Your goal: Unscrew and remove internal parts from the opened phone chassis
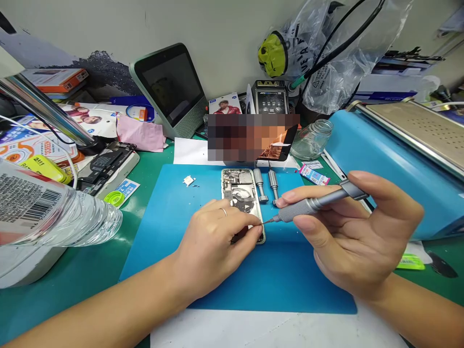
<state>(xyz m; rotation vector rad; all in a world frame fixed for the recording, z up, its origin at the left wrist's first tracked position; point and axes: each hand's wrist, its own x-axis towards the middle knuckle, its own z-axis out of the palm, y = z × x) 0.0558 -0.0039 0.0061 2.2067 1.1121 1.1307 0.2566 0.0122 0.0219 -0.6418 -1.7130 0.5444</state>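
An opened phone (243, 186) lies on the blue mat (163, 212), its inner parts showing. My right hand (357, 237) grips a grey precision screwdriver (299, 210), tilted so its thin tip points left at the phone's right edge. Over the lower part of the phone is my left hand (213, 241), with a ring on one finger. Its thumb and index finger are pinched together right at the screwdriver's tip; whatever is between them is too small to make out. Two more grey screwdrivers (259, 183) lie just right of the phone. Small metal pieces (189, 181) sit to its left.
A large plastic bottle (54, 208) stands close on the left, near another opened device (108, 166). Behind the mat are a tablet-like display (170, 87), a partly blurred phone screen (277, 142) and a glass jar (312, 139). A blue machine (391, 169) stands at right.
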